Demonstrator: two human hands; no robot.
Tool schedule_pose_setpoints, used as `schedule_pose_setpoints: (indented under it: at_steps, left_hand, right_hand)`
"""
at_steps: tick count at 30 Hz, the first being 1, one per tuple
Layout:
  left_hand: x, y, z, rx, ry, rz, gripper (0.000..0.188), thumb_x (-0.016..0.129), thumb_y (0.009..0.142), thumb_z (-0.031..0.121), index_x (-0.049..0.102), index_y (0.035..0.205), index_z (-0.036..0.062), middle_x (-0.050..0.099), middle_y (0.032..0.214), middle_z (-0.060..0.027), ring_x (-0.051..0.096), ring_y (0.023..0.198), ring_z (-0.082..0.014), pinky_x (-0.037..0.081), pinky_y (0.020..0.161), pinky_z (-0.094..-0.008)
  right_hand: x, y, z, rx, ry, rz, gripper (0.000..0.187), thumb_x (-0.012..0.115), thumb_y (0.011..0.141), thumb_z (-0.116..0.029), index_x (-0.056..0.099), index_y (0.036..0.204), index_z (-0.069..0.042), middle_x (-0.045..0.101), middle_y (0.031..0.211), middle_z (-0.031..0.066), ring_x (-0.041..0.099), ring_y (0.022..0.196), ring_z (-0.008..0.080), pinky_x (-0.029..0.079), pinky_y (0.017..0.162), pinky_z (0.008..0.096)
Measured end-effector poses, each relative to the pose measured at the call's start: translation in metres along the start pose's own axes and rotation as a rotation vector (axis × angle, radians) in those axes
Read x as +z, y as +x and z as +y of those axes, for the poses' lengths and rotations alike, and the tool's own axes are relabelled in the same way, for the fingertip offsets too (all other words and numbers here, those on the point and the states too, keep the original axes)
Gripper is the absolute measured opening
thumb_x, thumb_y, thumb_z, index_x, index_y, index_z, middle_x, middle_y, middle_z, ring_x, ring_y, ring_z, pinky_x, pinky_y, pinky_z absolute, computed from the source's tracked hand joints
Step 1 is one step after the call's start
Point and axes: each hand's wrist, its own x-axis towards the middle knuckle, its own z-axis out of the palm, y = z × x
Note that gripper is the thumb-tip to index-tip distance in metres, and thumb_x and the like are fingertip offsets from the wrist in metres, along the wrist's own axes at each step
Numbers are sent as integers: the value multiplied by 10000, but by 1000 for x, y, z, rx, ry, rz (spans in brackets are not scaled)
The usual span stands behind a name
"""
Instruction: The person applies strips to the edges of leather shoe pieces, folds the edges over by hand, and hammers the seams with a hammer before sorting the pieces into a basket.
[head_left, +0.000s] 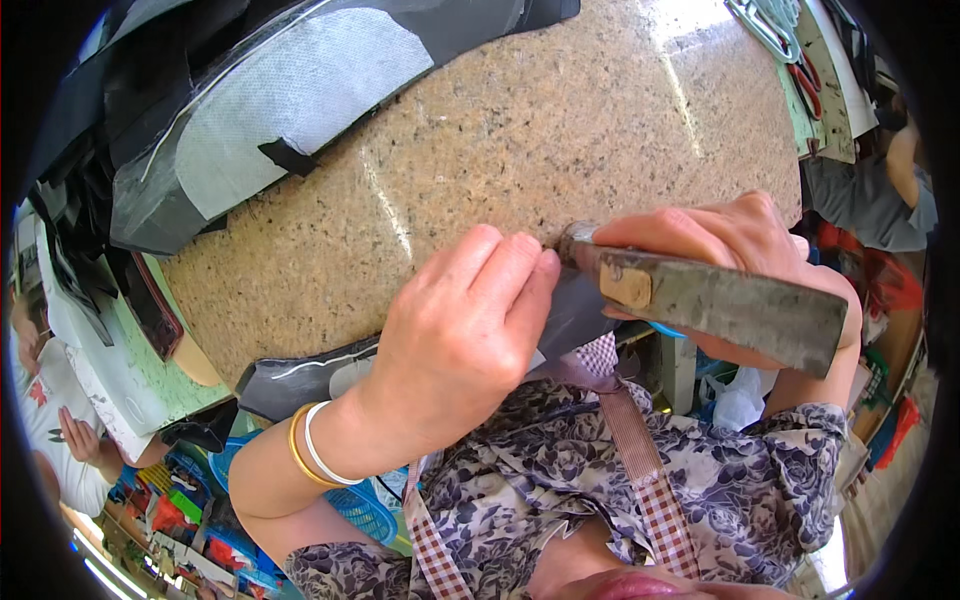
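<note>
My right hand [715, 240] grips a hammer [740, 305] with a worn metal head. The end of its wooden handle shows in the head, and the rest is hidden under my hand. The hammer's round face sits close to my left fingertips, at the near edge of the speckled board [520, 130]. My left hand [465, 325] is closed, its fingertips pinched at the edge of a black sheet piece [590, 305]. That piece lies along the board's near edge, with a pale line on its left part; my left hand covers its middle.
Black pieces with a whitish backing [310, 90] are piled at the far left. Red-handled scissors [806, 90] and pale blue handles [768, 25] lie far right. A co-worker's hand [78, 437] holds a small dark tool at left; another person [870, 195] is at right. A blue basket [365, 515] stands below.
</note>
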Motion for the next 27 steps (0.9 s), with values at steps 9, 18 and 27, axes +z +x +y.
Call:
schedule_pose_setpoints:
  at_steps: [9,18,27]
  left_hand:
    - [-5,-7,5,-23,61,-38,164,689,715,19,618,857,-21,534,867,-95,555,829,-239,487,670,-355]
    - [-11,-20,-2,-67,-11,-43,206,702,719,30,644,910,-18,537,839,-90,563,809,-256,479,646,-352]
    - [-17,-26,-6,-38,-64,-61,243,713,698,16,649,924,-44,572,874,-115,569,804,-273,478,665,-363]
  right_hand:
    - [0,6,-5,-105,15,-58,376,758,745,-274,642,1088,-172,701,931,-2,674,849,166,409,718,292]
    - [9,10,0,-328,-122,-46,369,705,761,-228,621,1094,-93,689,828,33,679,649,162,514,527,314]
    - [13,13,-5,-354,-108,-97,369,641,802,-285,635,1095,-62,695,845,71,681,623,196,519,499,322]
